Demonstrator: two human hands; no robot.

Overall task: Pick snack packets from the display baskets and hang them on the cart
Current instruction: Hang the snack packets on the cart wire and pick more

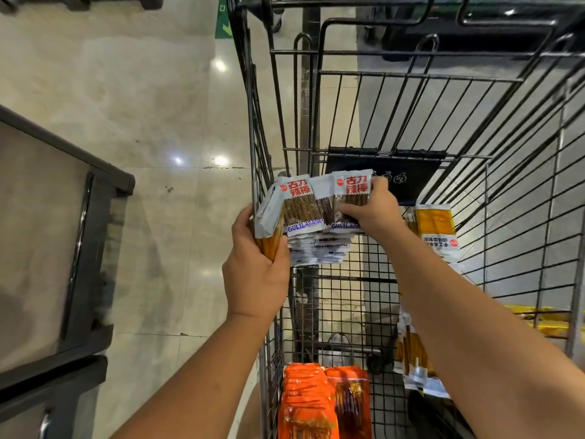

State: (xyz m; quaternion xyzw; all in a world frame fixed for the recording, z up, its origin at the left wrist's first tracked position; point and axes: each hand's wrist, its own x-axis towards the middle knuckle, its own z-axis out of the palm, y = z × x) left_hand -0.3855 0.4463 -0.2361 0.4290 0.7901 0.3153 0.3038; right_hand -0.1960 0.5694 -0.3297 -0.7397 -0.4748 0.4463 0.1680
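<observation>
Grips packet bundle (299, 212) in left hand (256, 267) by left wall of cart (237, 42); pinches white packet (351, 191) with right hand (375, 212).

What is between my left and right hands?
In the head view, a fanned bunch of white packets spans the gap: the left hand grips its left end, the right hand pinches its right end.

"GULILABANG" and "古力辣棒" on the white snack packets (304, 205)

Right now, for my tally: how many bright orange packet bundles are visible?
2: left orange bundle against the cart side wall, right orange bundle beside it; others may be hidden.
</observation>
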